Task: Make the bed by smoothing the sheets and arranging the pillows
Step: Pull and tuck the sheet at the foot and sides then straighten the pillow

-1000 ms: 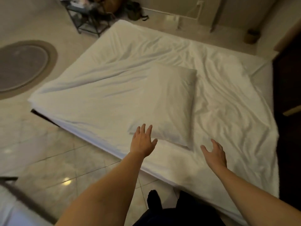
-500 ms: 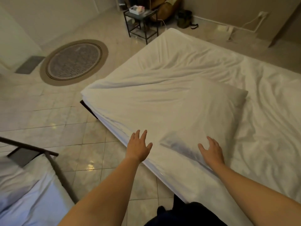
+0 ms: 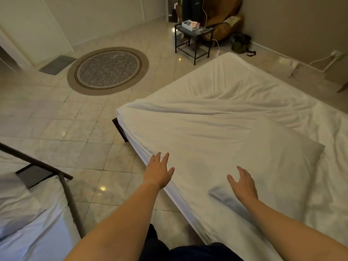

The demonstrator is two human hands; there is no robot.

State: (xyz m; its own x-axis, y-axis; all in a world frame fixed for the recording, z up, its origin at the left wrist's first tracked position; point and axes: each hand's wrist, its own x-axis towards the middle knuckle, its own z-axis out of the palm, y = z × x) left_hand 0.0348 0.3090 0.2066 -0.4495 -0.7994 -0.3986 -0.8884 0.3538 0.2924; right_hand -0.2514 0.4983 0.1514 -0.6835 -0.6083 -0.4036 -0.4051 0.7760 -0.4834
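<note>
Your left hand [image 3: 159, 172] and right hand [image 3: 243, 183]: fingers spread, holding nothing, over the bed [image 3: 176, 200] near edge. Pillow [image 3: 263, 159] at 3 o'clock on wrinkled sheet [image 3: 207, 102]. Round rug [image 3: 107, 71] at 11 o'clock on the tiled floor [image 3: 56, 119], small table [image 3: 194, 34] at 12.

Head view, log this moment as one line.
left hand: open, at sheet edge | right hand: open, over pillow near corner | sheet: wrinkled | contact: unclear

dim warm light | floor [image 3: 102, 188] glare spots | wide-angle edge bending
</note>
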